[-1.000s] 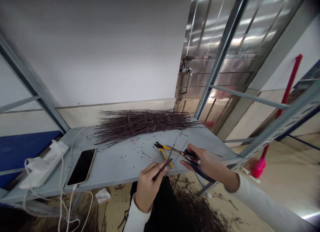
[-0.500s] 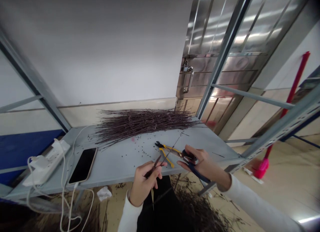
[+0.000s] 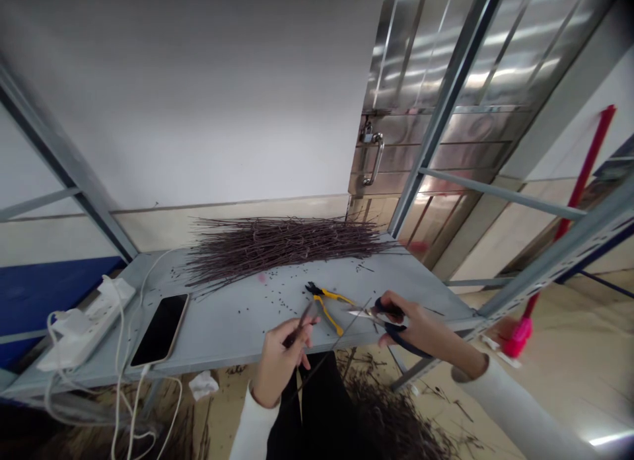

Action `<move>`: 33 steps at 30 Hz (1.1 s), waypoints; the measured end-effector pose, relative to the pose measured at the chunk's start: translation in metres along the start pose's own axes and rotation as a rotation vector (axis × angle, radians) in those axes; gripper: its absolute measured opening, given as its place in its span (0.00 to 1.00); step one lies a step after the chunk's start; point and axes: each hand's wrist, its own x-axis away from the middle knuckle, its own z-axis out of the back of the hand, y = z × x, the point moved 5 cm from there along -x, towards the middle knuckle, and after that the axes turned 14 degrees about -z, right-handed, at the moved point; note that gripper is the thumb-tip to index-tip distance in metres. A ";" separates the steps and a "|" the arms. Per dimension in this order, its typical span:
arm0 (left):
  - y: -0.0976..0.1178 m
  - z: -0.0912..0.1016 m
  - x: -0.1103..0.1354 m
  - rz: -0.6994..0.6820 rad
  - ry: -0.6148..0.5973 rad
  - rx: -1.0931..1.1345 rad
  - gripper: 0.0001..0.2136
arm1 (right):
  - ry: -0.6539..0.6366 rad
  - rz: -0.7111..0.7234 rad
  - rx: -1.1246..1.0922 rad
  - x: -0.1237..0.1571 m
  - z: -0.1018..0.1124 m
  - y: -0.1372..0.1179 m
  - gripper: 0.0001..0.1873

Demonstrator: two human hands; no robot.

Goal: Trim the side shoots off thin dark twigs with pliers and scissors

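My left hand (image 3: 282, 357) is closed on a thin dark twig (image 3: 300, 322) at the front edge of the grey shelf table (image 3: 232, 321). My right hand (image 3: 421, 331) grips dark-handled scissors (image 3: 376, 314) with the blades pointing left toward the twig. Between the two hands, yellow-handled pliers (image 3: 324, 300) lie on the table. A big pile of dark twigs (image 3: 277, 243) lies along the back of the table.
A phone (image 3: 161, 328) lies at the left with a cable, beside a white power strip (image 3: 82, 324). Small cut bits dot the table. Cut twigs (image 3: 396, 420) litter the floor below. Metal rack posts (image 3: 440, 110) and a steel door (image 3: 396, 136) stand behind.
My left hand has drawn back and down with the twig. My right hand with the scissors has shifted to the right and slightly lower.
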 end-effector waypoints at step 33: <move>0.035 0.013 0.015 -0.079 0.200 0.179 0.17 | -0.070 -0.255 0.564 -0.073 -0.121 -0.015 0.29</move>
